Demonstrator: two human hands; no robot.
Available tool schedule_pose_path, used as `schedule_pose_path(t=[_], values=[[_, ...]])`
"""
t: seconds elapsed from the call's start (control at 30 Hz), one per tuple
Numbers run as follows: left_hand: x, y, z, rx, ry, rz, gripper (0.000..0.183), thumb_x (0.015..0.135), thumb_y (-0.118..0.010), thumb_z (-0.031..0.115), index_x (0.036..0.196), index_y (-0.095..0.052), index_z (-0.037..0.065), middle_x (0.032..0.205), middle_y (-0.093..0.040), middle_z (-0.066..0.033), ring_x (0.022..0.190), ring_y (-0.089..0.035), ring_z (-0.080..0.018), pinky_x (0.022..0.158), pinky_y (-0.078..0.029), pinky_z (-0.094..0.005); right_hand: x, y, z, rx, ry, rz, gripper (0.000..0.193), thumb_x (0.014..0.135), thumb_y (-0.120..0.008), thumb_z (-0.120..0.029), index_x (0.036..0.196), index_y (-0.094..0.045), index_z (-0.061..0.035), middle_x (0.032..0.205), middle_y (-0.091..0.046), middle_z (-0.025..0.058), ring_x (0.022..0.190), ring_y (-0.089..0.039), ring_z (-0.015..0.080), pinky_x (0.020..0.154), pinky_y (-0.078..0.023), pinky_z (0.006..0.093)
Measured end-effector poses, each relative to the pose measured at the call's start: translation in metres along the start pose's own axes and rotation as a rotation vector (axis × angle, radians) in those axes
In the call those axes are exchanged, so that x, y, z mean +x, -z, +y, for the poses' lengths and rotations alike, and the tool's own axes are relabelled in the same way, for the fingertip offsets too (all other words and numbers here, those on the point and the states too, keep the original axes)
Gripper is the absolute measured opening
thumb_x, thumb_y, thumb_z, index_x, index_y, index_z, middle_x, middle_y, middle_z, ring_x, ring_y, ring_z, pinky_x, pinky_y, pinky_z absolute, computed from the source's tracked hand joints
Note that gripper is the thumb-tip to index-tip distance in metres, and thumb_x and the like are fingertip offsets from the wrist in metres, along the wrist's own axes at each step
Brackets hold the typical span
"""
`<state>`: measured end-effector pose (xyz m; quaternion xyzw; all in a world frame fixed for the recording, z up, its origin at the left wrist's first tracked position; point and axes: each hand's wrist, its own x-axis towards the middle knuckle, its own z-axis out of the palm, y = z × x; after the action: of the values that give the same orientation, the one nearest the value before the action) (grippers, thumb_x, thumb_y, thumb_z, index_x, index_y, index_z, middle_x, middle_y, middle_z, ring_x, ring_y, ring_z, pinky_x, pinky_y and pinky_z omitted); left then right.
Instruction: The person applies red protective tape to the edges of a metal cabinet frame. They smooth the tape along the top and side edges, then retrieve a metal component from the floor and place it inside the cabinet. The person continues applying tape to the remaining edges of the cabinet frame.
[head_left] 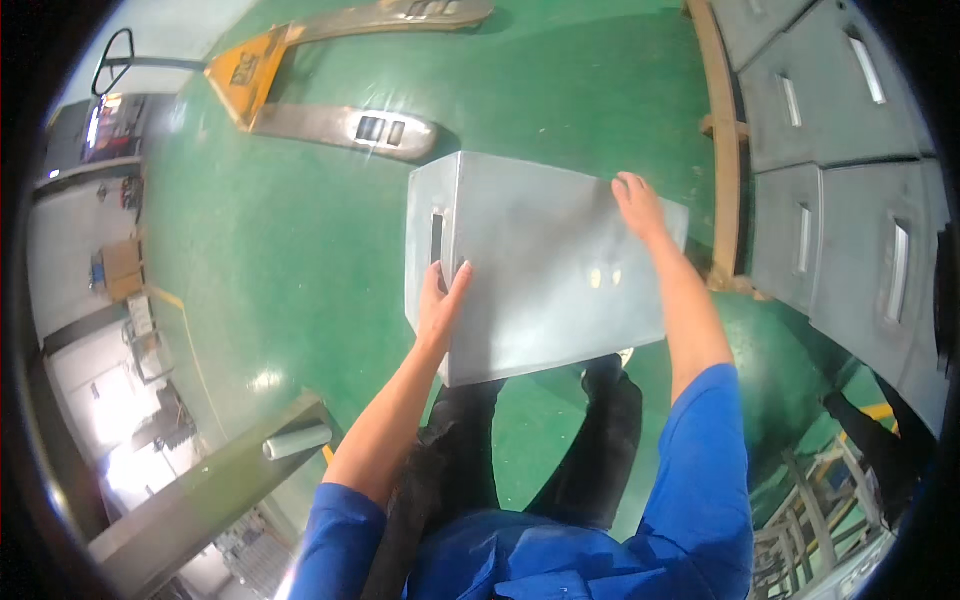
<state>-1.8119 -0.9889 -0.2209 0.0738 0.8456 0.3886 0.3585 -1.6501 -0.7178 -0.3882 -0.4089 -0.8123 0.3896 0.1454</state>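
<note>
In front of my legs, above the green floor, a grey sheet-metal box (pixel 540 260) is held between my two hands. Its narrow left side has a long slot (pixel 437 237). My left hand (pixel 440 305) grips the edge beside that slot, thumb on the broad upper face and fingers at the slot's lower end. On the far right, my right hand (pixel 640 205) holds the box by its far edge; some of its fingertips are hidden behind the metal. Two small bright spots show on the broad face.
A yellow pallet jack (pixel 245 75) with metal forks stands ahead at the left. Similar grey slotted boxes (pixel 785 215) are stacked on the right, beside a wooden pallet (pixel 728 130). A metal beam (pixel 200 480) juts in at lower left. Another person's dark-clothed leg (pixel 865 430) shows at lower right.
</note>
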Motion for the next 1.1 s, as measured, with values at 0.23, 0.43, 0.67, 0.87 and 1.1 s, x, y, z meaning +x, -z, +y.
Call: schedule_pose_path(t=[0.23,0.43,0.67,0.87,1.1], values=[[0.022,0.03,-0.025,-0.005,-0.007,0.13,0.065,0.076,-0.063,0.042,0.115,-0.047,-0.007,0.105,-0.055,-0.0167,0.095,-0.052,-0.0215,0.083,-0.04,-0.0308,0.059,-0.032,-0.002,0.006,-0.135,-0.435,0.04,0.085,-0.042,-0.04,0.082,-0.056,-0.002,0.085,-0.059,0.0184,0.082,-0.054,0.0342,0.073,-0.041,0.0398],[0.008,0.051,-0.024,-0.06,0.099,0.031,0.063,0.063,-0.076,0.036,0.104,-0.055,-0.007,0.093,-0.06,-0.0128,0.083,-0.056,-0.0167,0.074,-0.043,-0.0262,-0.01,0.005,-0.006,-0.047,-0.17,-0.504,0.035,0.082,-0.048,-0.036,0.082,-0.059,-0.0025,0.082,-0.06,0.0184,0.077,-0.056,0.0313,0.07,-0.042,0.0369],[-0.014,0.055,-0.039,0.106,-0.022,-0.278,0.072,0.051,-0.082,0.034,0.103,-0.054,-0.008,0.094,-0.059,-0.013,0.088,-0.055,-0.0181,0.076,-0.044,-0.0296,-0.158,0.066,-0.022,0.026,-0.3,-0.276,0.031,0.083,-0.05,-0.029,0.071,-0.052,-0.0003,0.07,-0.052,0.0198,0.068,-0.052,0.0337,0.063,-0.04,0.0378],[-0.062,0.038,0.01,0.379,-0.222,-0.485,0.072,0.046,-0.084,0.034,0.1,-0.055,-0.005,0.094,-0.06,-0.0128,0.088,-0.056,-0.0195,0.079,-0.044,-0.0323,-0.277,0.106,-0.032,-0.028,-0.387,0.037,0.027,0.082,-0.052,-0.024,0.069,-0.051,-0.0002,0.065,-0.05,0.0213,0.057,-0.048,0.0382,0.054,-0.039,0.041],[-0.135,0.002,0.077,0.57,-0.468,-0.599,0.08,0.043,-0.085,0.036,0.102,-0.054,-0.007,0.098,-0.059,-0.0167,0.094,-0.056,-0.0249,0.084,-0.043,-0.0324,-0.398,0.204,-0.077,0.005,-0.483,0.327,0.025,0.081,-0.053,-0.02,0.067,-0.053,0.0005,0.065,-0.053,0.0204,0.063,-0.052,0.0395,0.056,-0.042,0.0418]])
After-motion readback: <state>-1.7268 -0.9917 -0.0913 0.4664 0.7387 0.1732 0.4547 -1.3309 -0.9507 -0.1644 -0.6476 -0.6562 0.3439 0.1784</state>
